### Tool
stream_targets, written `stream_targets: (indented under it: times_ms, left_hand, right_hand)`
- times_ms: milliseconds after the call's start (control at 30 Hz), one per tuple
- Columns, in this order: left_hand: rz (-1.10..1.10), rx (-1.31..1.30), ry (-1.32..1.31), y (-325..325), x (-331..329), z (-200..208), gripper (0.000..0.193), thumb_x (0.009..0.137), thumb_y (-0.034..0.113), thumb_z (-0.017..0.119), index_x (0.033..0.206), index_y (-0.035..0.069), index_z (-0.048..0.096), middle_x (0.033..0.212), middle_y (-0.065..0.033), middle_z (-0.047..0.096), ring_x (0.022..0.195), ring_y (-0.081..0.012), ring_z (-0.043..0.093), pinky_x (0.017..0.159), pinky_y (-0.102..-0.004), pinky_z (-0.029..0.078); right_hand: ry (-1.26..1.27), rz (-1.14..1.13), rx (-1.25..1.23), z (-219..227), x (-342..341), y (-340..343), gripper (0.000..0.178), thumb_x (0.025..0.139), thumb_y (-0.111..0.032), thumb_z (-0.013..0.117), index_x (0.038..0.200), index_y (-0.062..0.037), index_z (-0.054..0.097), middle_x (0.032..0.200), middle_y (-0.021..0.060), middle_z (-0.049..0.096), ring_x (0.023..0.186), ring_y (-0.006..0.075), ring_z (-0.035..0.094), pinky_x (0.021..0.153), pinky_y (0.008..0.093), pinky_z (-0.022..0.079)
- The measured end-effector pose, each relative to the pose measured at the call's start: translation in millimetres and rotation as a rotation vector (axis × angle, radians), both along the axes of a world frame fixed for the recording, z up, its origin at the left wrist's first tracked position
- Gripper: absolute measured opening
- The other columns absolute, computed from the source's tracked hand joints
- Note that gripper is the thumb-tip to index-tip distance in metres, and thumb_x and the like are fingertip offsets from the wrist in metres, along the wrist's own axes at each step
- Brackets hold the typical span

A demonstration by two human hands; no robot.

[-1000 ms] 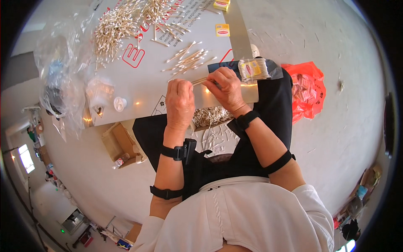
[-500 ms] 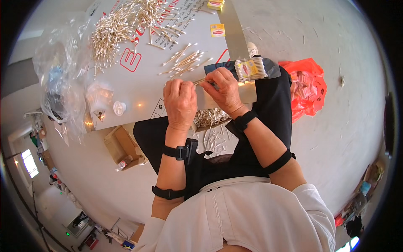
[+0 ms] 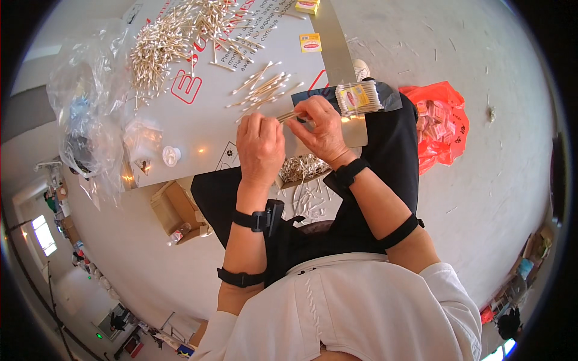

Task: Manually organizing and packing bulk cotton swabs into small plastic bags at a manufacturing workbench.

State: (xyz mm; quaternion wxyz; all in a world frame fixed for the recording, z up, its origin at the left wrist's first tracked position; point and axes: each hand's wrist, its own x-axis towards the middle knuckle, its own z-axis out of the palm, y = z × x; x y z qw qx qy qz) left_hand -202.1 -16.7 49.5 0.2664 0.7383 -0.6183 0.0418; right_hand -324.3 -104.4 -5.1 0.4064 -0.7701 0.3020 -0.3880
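Your left hand hides its own fingertips and the left ends of the thin sticks; your right hand covers their right ends (they're too small to count). The far edge crops the swab heap. The tabletop partly hides the lower swab pile.

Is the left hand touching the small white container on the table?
No: the white container sits clear of the left hand, whose fingers hold thin sticks that reach the right hand.

Open cardboard box on grey floor, clear bottle at its edge, bright window at left
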Motion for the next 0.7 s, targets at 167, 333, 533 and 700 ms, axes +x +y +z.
stream_targets:
  times_ms: [167,333,533,700]
  left_hand:
    - [-0.038,0.114,0.173,31,1,1,0.019,0.071,-0.003,0.071,0.08,0.003,0.054,0.082,-0.0101,0.052,0.079,-0.031,0.055,0.069,-0.042,0.046]
    - [-0.044,0.215,0.29,49,-2,3,0.02,0.071,-0.003,0.072,0.086,0.003,0.059,0.087,-0.0103,0.056,0.084,-0.0322,0.057,0.071,-0.0423,0.047]
    - [0.131,0.071,0.184,14,8,-15,0.019,0.072,0.0,0.073,0.087,0.004,0.061,0.092,-0.0096,0.056,0.091,-0.032,0.056,0.077,-0.0423,0.047]
    - [0.091,0.127,0.117,7,7,-29,0.017,0.075,0.0,0.071,0.089,0.004,0.062,0.091,-0.0094,0.057,0.091,-0.0319,0.056,0.078,-0.0418,0.048]
  right_hand:
    - [-0.184,-0.11,0.281,-8,-3,-2,0.025,0.084,-0.002,0.067,0.108,-0.0023,0.061,0.09,0.0062,0.06,0.072,0.0154,0.053,0.068,0.0283,0.048]
    - [-0.136,-0.098,0.231,-4,-4,-1,0.024,0.079,0.004,0.064,0.102,-0.0027,0.061,0.092,0.0091,0.06,0.078,0.0223,0.057,0.07,0.0322,0.05]
    - [-0.08,-0.094,0.111,-5,1,-1,0.028,0.074,0.006,0.064,0.1,-0.0033,0.062,0.1,0.0138,0.06,0.093,0.0335,0.061,0.079,0.0404,0.052]
    - [-0.048,-0.124,0.108,-1,4,-2,0.029,0.075,0.003,0.067,0.103,-0.0037,0.063,0.102,0.0147,0.06,0.097,0.0346,0.061,0.081,0.0412,0.052]
